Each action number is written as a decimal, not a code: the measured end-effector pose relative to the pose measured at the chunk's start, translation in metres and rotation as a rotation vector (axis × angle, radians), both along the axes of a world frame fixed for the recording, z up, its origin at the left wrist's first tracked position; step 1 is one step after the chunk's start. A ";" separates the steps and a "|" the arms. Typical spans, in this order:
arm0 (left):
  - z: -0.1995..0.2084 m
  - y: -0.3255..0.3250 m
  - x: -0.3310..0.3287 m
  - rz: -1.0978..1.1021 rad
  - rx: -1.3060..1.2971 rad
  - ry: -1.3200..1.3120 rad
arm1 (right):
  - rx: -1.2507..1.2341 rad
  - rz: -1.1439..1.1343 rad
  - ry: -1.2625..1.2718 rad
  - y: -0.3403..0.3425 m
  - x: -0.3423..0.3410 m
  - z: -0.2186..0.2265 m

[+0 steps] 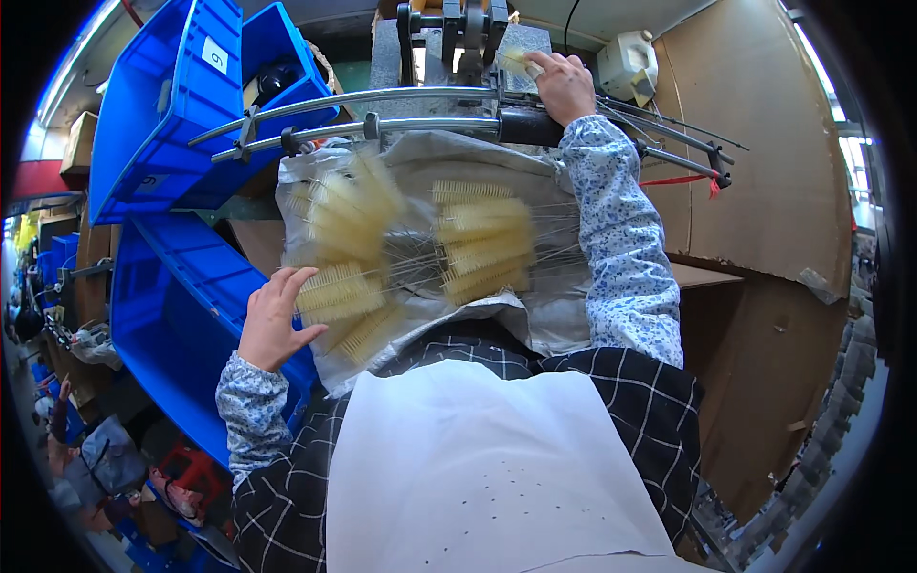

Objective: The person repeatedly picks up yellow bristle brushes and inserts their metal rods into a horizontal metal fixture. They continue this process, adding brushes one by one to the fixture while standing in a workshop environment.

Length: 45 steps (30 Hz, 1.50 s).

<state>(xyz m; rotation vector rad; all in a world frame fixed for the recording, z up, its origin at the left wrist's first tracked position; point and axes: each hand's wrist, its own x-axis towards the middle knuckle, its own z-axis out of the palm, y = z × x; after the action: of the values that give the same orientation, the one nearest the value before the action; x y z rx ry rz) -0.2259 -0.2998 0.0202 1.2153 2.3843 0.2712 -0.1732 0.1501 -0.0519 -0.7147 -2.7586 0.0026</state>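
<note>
To my eye, the upper pale-yellow bristle brushes [349, 205] left of centre blur; the black metal machine [475, 33] is cut off, top centre.

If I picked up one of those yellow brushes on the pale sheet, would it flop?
The yellow brushes look light, being mostly fine bristles. Their thin stems look straight, so one probably wouldn't flop much. Bristles might snag, since the heads lie crowded.

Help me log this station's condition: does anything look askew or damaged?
The left brush pile looks askew: its yellow heads fan out at differing angles, unlike the neater right brush pile. Also, a clear scrap clings near the lower edge of the tall cardboard panel.
</note>
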 end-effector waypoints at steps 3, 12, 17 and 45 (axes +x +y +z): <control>-0.001 0.001 -0.003 0.021 0.060 -0.081 | -0.024 0.010 0.017 -0.001 0.000 0.002; -0.010 -0.002 -0.012 0.067 0.205 -0.291 | -0.079 0.035 0.026 0.004 0.000 -0.004; -0.012 -0.003 -0.012 0.003 0.161 -0.255 | -0.106 0.078 0.106 0.009 0.003 -0.011; 0.033 -0.005 -0.036 0.125 0.890 -0.552 | -0.214 -0.144 0.198 0.065 0.042 -0.054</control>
<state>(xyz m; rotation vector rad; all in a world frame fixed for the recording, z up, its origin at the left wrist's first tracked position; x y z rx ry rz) -0.2622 -0.3044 0.0527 1.0968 1.8500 1.6004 -0.1307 0.2148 -0.1062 -0.9139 -2.5363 0.3242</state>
